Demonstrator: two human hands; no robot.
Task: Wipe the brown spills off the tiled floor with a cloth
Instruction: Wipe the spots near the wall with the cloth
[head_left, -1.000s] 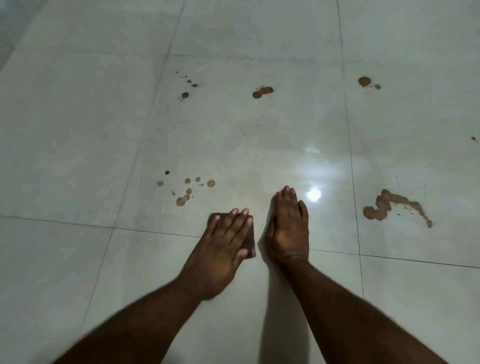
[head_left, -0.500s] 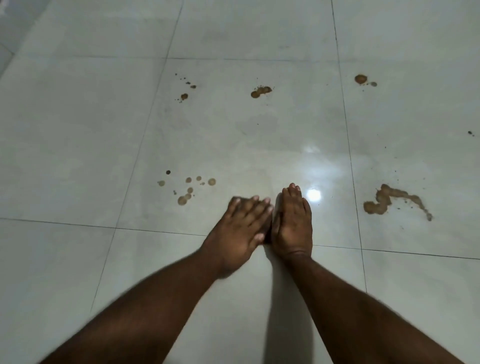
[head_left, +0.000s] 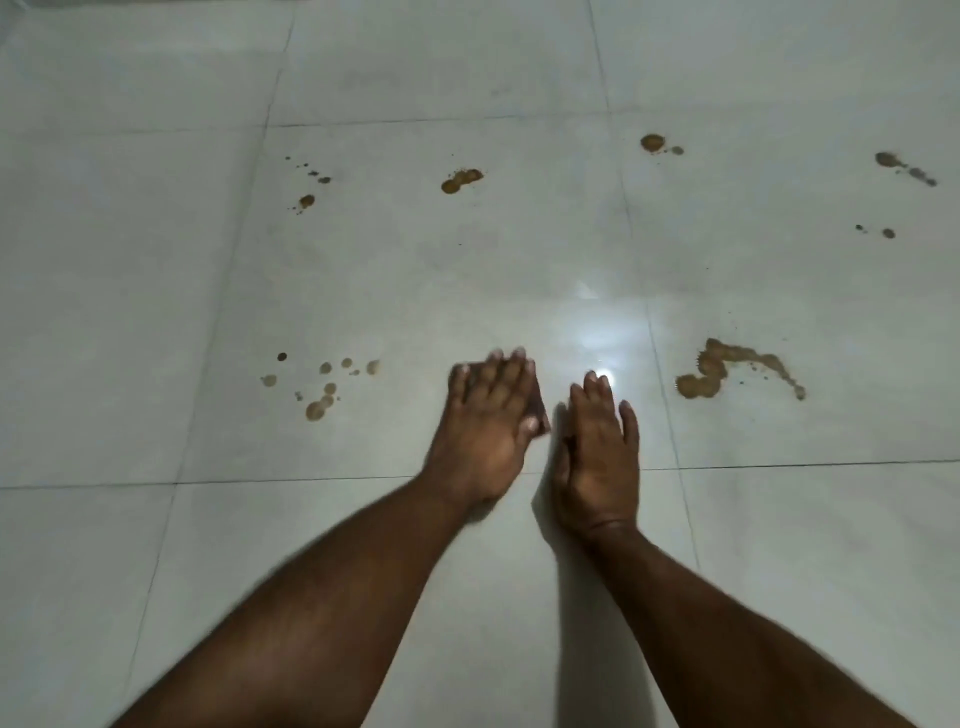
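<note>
Pale glossy floor tiles (head_left: 363, 571) fill the frame, crossed by thin dark grout lines. Two bare forearms reach in from six o'clock. Nearest, the right hand (head_left: 597, 457) lies flat on the tile with fingers straight and together, holding nothing. Just beside it at nine o'clock, the left hand (head_left: 488, 421), motion-blurred, presses flat with straight fingers on a dark cloth (head_left: 540, 413), of which only a sliver shows past the hand's right edge; the two hands are close but apart. A bright light reflection (head_left: 602, 376) glints on the tile at the right hand's fingertips. At nine o'clock from the left hand sits a cluster of small brown drops (head_left: 322, 389). At three o'clock from the right hand runs a larger brown smear (head_left: 711, 374) with a trailing tail. Farther out, at twelve o'clock, lie a brown blot (head_left: 461, 180), a line of specks (head_left: 309, 189) towards eleven, a spot (head_left: 653, 142) towards one, and grey-brown drops (head_left: 904, 169) at two o'clock.
</note>
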